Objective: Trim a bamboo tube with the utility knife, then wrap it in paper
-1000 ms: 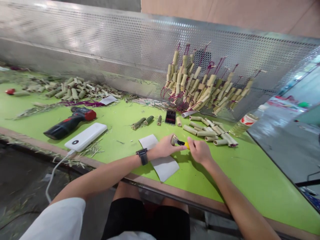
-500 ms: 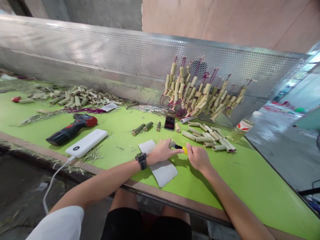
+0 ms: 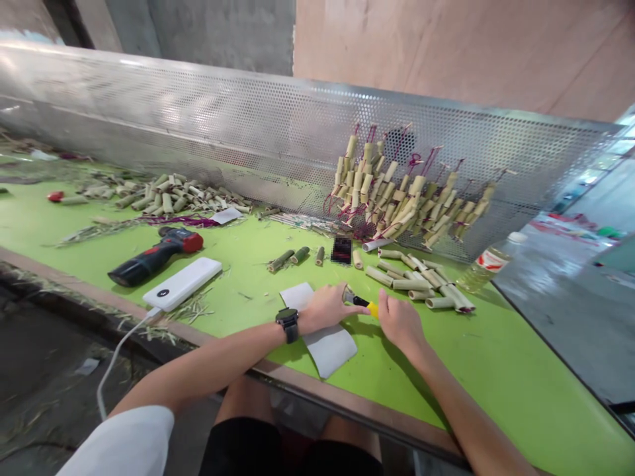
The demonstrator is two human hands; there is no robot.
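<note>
Over a sheet of white paper (image 3: 331, 350), my left hand (image 3: 325, 307) is closed around a short bamboo tube (image 3: 348, 291), mostly hidden by the fingers. My right hand (image 3: 401, 322) grips the yellow end of a yellow-and-black utility knife (image 3: 363, 303). The front of the knife meets the tube at my left fingertips; its blade is too small to make out clearly. Beyond the hands lie several loose bamboo tubes (image 3: 281, 260) and, to the right, a pile of paler cut tubes (image 3: 411, 284).
A cordless drill (image 3: 159, 254) and a white power bank (image 3: 183, 284) with a cable lie left. Behind are a heap of bamboo tubes (image 3: 173, 196), strung bamboo bundles (image 3: 391, 192) against a perforated metal panel (image 3: 238, 125), and a small dark screen (image 3: 341, 250). An oil bottle (image 3: 489, 264) stands right.
The view has shifted slightly, so everything sits a little further right and mostly lower in the picture. Both hands keep their holds, with the knife still against the bamboo tube.
</note>
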